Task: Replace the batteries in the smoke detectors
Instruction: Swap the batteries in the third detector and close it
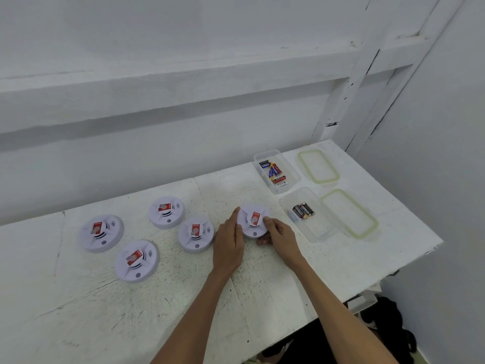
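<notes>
Five smoke detectors on the table, one of them caught between both hands.

From the head view, the left hand [228,244] and right hand [278,233] each close around the rim of the held detector [253,220], tipped up off the white table [183,298]. If the twist is forced the wrong way, I'd guess the base could jam, or the unit could slip and knock the nearest detector [196,234] just left of the left hand. Three more lie further left. Beyond the right hand sit two open clear tubs: the near tub [319,229] with dark batteries [303,210], the far tub [294,177] with mixed ones; muddling them looks easy. Two lids lie right of the tubs.
</notes>
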Available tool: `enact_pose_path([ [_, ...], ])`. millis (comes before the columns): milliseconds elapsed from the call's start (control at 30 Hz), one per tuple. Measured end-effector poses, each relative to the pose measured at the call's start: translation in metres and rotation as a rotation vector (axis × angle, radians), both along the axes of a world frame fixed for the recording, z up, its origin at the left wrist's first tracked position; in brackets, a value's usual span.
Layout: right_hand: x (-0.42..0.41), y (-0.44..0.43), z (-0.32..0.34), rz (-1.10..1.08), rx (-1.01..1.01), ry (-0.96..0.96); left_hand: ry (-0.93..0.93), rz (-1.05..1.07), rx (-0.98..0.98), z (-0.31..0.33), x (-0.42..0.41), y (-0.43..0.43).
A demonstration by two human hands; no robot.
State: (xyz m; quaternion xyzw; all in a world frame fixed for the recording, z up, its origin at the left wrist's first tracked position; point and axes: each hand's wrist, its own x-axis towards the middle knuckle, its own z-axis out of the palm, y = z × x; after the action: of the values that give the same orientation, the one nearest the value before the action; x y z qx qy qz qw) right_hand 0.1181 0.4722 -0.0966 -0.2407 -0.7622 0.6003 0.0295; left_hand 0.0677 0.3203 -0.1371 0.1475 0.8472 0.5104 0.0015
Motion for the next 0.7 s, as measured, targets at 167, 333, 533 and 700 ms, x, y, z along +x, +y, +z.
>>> enact_pose_path([
  [167, -0.0002, -0.0001, 0.0007, -0.004, -0.002, 0.001, -0.003, 0.005, 0.004, -0.0011, 0.0002, 0.0012],
  [333, -0.0002, -0.0002, 0.0010, -0.009, -0.008, 0.004, 0.013, -0.002, 0.003, -0.0004, -0.0009, 0.0006],
  [533, 0.0008, -0.0007, 0.0019, -0.011, -0.009, 0.010, 0.017, 0.004, 0.005, 0.0020, 0.0009, 0.0005],
  [700, 0.0007, -0.0010, 0.0023, -0.014, -0.018, 0.009, 0.016, -0.002, 0.007, 0.0032, 0.0009, 0.0004],
])
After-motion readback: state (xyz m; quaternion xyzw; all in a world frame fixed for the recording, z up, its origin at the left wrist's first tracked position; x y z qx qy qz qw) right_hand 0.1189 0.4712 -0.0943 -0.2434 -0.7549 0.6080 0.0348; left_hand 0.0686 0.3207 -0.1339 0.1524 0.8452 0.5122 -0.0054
